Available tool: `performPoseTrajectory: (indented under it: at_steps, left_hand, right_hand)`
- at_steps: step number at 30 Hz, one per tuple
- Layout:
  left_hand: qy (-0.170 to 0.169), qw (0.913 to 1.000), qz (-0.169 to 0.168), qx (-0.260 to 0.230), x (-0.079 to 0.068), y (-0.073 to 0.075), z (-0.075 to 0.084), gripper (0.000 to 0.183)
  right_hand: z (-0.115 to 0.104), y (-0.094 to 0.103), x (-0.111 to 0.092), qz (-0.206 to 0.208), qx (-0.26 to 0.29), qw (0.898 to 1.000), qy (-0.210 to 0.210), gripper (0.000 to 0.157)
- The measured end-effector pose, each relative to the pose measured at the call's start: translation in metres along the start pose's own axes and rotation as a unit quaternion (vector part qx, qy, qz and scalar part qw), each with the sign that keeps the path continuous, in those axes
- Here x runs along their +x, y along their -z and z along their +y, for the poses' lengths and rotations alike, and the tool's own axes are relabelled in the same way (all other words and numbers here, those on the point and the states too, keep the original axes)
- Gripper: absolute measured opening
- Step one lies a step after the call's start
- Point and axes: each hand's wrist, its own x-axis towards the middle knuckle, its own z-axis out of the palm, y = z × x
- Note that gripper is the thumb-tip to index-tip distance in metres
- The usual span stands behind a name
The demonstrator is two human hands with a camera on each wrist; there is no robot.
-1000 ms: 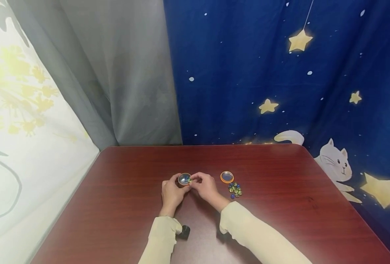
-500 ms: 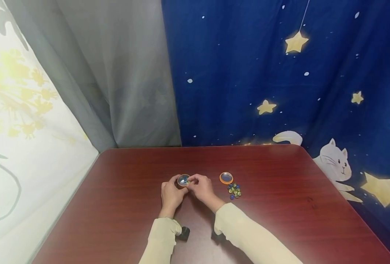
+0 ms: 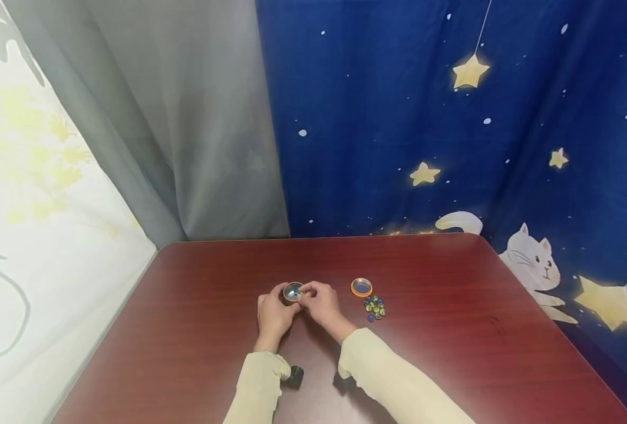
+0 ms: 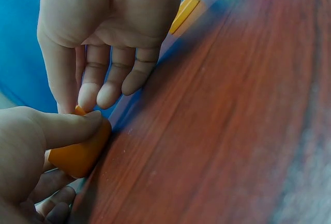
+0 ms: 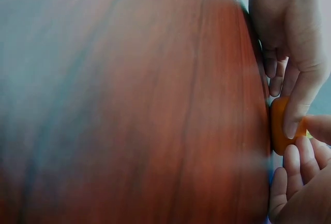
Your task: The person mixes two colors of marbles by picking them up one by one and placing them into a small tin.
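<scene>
My left hand grips a small round orange tin, its thumb along the near side and fingers round the far side. Silvery metal lines the tin's uncovered mouth, and something bluish lies inside. Over the right part of the rim, my right hand pinches a glass marble between thumb and fingertips; only a yellow-green bit of it shows. In the left wrist view, the right hand's other fingers hang loosely beside the tin.
An orange lid lies inside up to the right of the hands. Several green and blue marbles sit clustered just below it on the dark red table. Curtains hang behind the table's back edge.
My right hand has shifted slightly left and further in over the tin's mouth with its marble. The left hand keeps its grip. The whole head view has drifted a little.
</scene>
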Motion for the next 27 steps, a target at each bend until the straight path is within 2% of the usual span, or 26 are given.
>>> performPoseTrajectory:
  at_steps: [14,27]
  left_hand:
    - [0.005,1.0,-0.003,0.0,-0.0007,0.0014,0.0009,0.06]
    - [-0.001,1.0,0.004,-0.002,-0.0002,0.0004,0.0001,0.059]
  right_hand:
    - [-0.0012,-0.0004,-0.0001,-0.002,-0.002,1.0,-0.011,0.016]
    - [0.0011,-0.0011,0.001,-0.014,-0.001,1.0,-0.011,0.01]
